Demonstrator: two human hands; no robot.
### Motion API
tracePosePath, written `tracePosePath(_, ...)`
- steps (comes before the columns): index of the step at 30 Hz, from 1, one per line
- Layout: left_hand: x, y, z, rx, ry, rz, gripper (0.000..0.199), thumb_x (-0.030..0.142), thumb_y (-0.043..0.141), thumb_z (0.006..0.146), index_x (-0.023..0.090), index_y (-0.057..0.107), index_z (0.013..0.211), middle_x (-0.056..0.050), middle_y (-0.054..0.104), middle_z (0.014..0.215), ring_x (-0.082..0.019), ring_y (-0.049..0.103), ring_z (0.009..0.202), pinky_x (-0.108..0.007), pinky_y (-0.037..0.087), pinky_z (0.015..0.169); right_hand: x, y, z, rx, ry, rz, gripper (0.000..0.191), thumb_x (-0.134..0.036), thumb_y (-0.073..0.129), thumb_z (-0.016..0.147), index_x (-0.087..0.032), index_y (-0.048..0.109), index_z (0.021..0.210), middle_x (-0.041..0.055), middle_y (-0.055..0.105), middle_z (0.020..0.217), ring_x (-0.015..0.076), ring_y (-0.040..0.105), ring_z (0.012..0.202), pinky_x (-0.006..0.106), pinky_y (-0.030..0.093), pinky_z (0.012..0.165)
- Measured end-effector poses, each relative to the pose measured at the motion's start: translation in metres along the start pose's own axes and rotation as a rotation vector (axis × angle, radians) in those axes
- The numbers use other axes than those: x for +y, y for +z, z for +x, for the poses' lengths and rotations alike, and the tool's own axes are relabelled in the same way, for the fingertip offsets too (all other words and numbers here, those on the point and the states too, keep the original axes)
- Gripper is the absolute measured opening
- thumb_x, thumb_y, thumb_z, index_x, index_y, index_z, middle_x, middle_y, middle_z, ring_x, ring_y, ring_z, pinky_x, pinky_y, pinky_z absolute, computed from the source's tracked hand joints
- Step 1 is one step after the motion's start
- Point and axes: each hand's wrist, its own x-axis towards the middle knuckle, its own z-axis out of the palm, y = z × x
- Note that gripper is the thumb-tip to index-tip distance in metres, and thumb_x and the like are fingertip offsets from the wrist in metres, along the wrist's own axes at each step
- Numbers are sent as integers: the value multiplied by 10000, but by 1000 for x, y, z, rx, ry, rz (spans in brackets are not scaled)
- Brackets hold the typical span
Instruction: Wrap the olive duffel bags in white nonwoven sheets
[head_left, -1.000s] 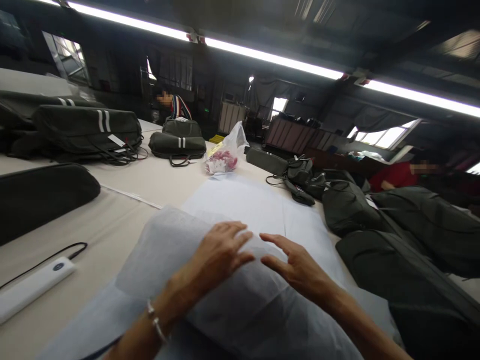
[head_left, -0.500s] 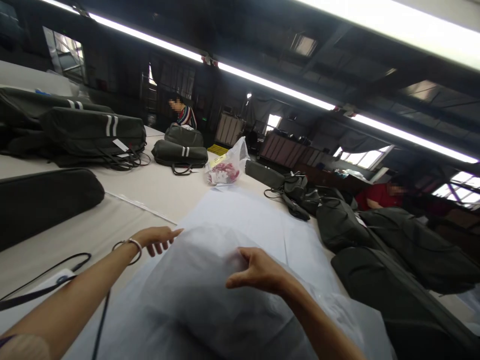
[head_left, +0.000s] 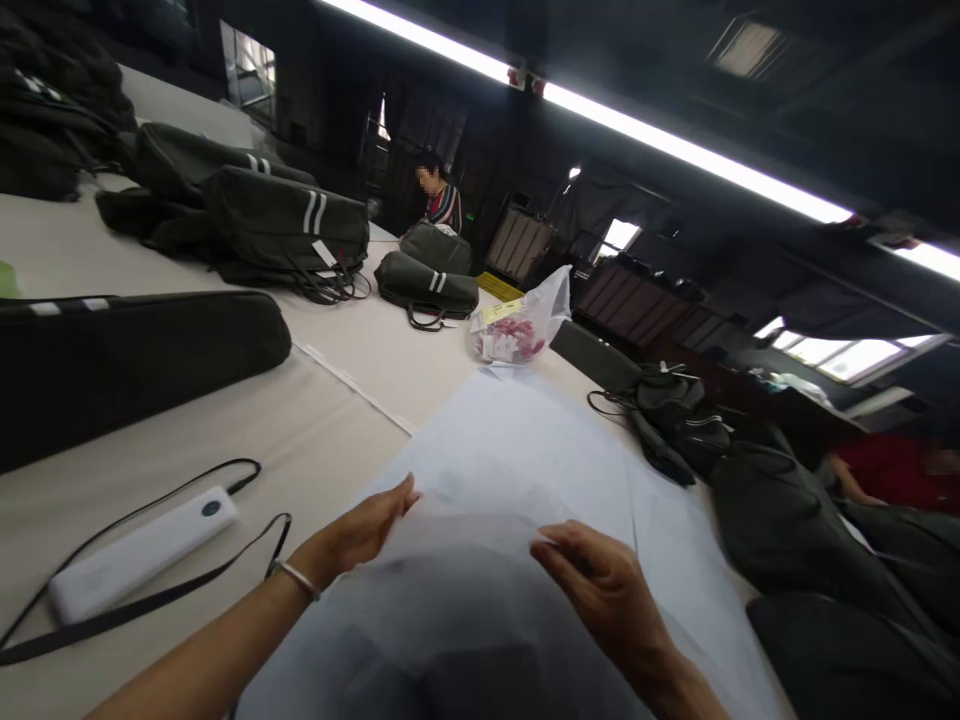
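Note:
A translucent plastic bag (head_left: 457, 580) lies at the bottom centre with something dark inside, its shape unclear. My left hand (head_left: 367, 525), with a bracelet at the wrist, is closed on the bag's left edge. On the right side, my right hand (head_left: 600, 570) pinches the same bag's upper edge between thumb and fingers. Beneath and beyond the bag, white sheets (head_left: 525, 430) cover the middle of the table.
Dark bags with white stripes (head_left: 285, 220) stand at the left; more dark bags (head_left: 780, 520) line the right. A clear bag with red contents (head_left: 517, 335) is ahead. A white power bank (head_left: 142, 555) with a cable lies left. Two people sit farther off.
Both hands have gone from spread fingers to closed on the plastic bag's edge. The view has turned left, bringing the power bank into sight.

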Motion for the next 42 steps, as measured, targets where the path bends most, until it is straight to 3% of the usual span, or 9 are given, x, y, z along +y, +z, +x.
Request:
tracePosePath(3, 7, -3, -1, -135, -32, -23, 601, 679, 532, 835, 132, 698, 1020, -114, 723, 972, -265, 656, 973, -393, 498, 926, 18, 10, -1, 92, -208, -123, 97, -234, 620, 906, -226, 700, 961, 2, 683, 719, 131, 626, 598, 221, 482, 574)
tracePosePath(7, -2, -5, 4, -195, -72, 189, 360, 450, 751, 742, 153, 731, 944, -39, 721, 881, -223, 631, 842, -308, 498, 780, 26, 16, -8, 32, -465, -268, 284, -117, 611, 888, -191, 642, 1160, -26, 557, 593, 116, 525, 497, 244, 407, 502)
tracePosePath(11, -13, -7, 10, -218, -156, 190, 538, 637, 693, 717, 146, 719, 936, -24, 671, 772, -133, 553, 632, -220, 422, 546, 20, 13, -9, 2, -589, -310, 347, -83, 597, 884, -146, 600, 1225, -14, 558, 585, 118, 504, 492, 254, 393, 489)
tracePosePath(14, -9, -4, 6, -262, -72, 157, 600, 696, 691, 667, 151, 712, 917, -11, 648, 750, -132, 542, 656, -219, 423, 595, 16, 12, -6, 16, -604, -330, 332, -90, 606, 883, -141, 602, 1210, -12, 568, 575, 115, 503, 480, 249, 395, 477)
tracePosePath(20, 1, 7, -5, -197, -122, 370, 300, 450, 695, 749, 157, 749, 783, 27, 589, 627, -103, 420, 551, -218, 340, 541, 11, 6, -4, 79, -494, -338, 258, -122, 616, 889, -160, 630, 1144, -2, 596, 604, 125, 563, 511, 253, 455, 519)
tracePosePath(29, -33, -21, -26, -130, -202, 372, 255, 384, 663, 807, 151, 764, 806, 11, 605, 645, -100, 445, 572, -192, 329, 531, 34, 1, -2, 87, -148, -324, 102, -245, 634, 898, -212, 708, 961, 5, 714, 723, 142, 682, 614, 217, 544, 601)
tracePosePath(32, -40, -25, -30, -67, -224, 338, 347, 491, 650, 828, 159, 752, 843, 7, 603, 680, -112, 467, 597, -202, 365, 557, 49, 10, 1, 3, 68, -285, 189, -365, 588, 923, -237, 726, 906, 14, 755, 841, 173, 725, 751, 233, 575, 682)
tracePosePath(36, -35, -31, -30, 60, -94, 237, 674, 710, 531, 822, 285, 539, 1345, -45, 655, 1025, -180, 590, 805, -278, 463, 729, 58, 15, 2, -70, 235, -235, 241, -447, 582, 909, -260, 734, 901, 6, 763, 891, 192, 723, 818, 261, 566, 733)
tracePosePath(42, -9, -8, -21, -52, 31, 292, 1033, 755, 666, 673, 257, 298, 1500, -104, 628, 1196, -276, 592, 1024, -384, 467, 883, 56, 14, 6, -115, 338, -184, 263, -470, 569, 903, -262, 729, 900, 2, 752, 871, 190, 699, 800, 271, 520, 722)
